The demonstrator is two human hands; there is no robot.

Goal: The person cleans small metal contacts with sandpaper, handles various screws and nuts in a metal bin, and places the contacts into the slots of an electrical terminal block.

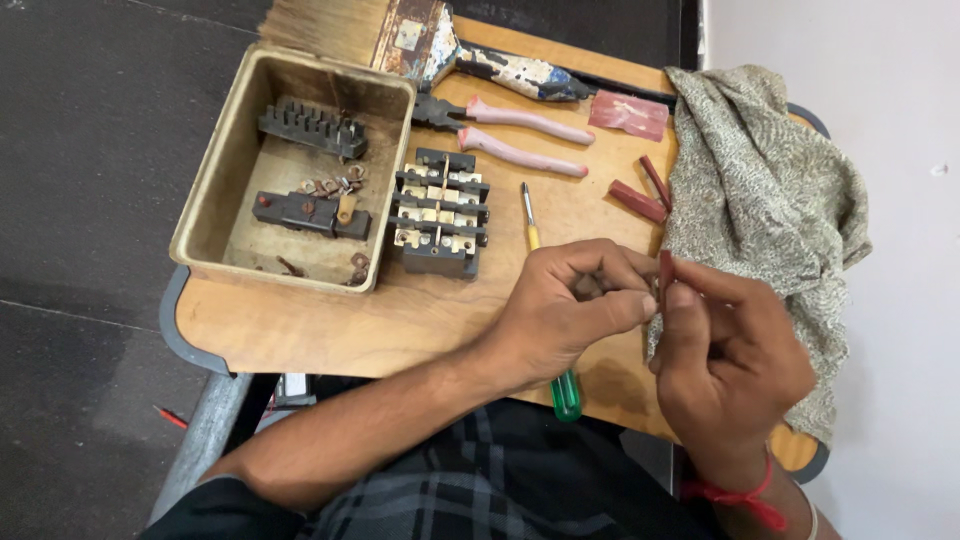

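My left hand [570,310] and my right hand [725,365] meet above the near right part of a small wooden table [330,320]. Between their fingertips they pinch a small dark red strip [665,270], held upright. A small metal part seems to sit at the left thumb tip, too small to tell. Under my left hand lies a screwdriver with a yellow shaft collar [531,225] and a green handle [566,395]. Two more dark red strips [640,198] lie on the table just beyond my hands.
A worn metal box [200,210] at the left holds black terminal blocks and rusty washers. A black switch block [440,212] stands beside it. Pink-handled pliers [525,135], an old paintbrush [400,35], a red sandpaper piece [628,113] and a patterned cloth [760,190] lie farther back and right.
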